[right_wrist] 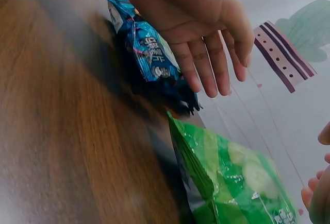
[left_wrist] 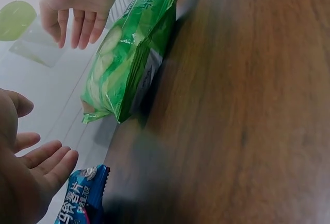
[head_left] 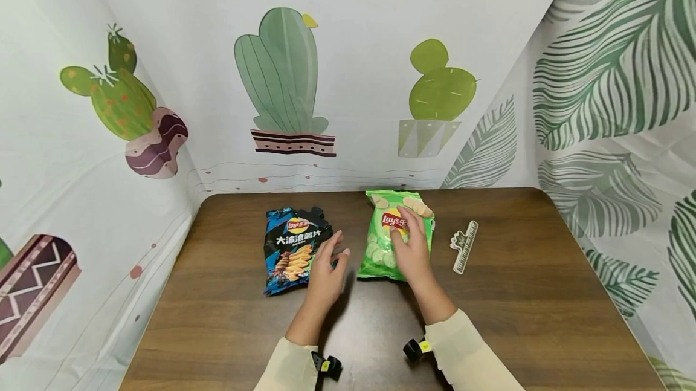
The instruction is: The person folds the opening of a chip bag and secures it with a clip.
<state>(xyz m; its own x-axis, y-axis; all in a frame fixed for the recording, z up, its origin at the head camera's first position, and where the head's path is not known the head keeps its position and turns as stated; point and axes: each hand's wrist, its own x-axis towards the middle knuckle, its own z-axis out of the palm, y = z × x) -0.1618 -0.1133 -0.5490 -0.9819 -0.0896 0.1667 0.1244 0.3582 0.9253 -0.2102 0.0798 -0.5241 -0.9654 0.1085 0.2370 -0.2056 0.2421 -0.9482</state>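
Observation:
A black and blue bag of potato chips (head_left: pixel 293 252) lies on the left of the table, a black clip (head_left: pixel 312 216) at its upper right corner. My left hand (head_left: pixel 324 273) hovers by that bag's right edge, fingers loosely extended and nothing held. To the right lies a green bag of potato chips (head_left: pixel 377 249), puffed up in the left wrist view. Over its right side is my right hand (head_left: pixel 412 252), fingers relaxed, gripping nothing; it overlaps the bag in the head view. A white clip with a decorated handle (head_left: pixel 464 247) rests on the table right of the green bag.
The brown wooden table (head_left: pixel 217 330) has its far edge against a white cloth backdrop (head_left: pixel 359 77) printed with cacti and leaves. Each wrist, over a cream sleeve (head_left: pixel 462 342), carries a small black camera (head_left: pixel 413 350).

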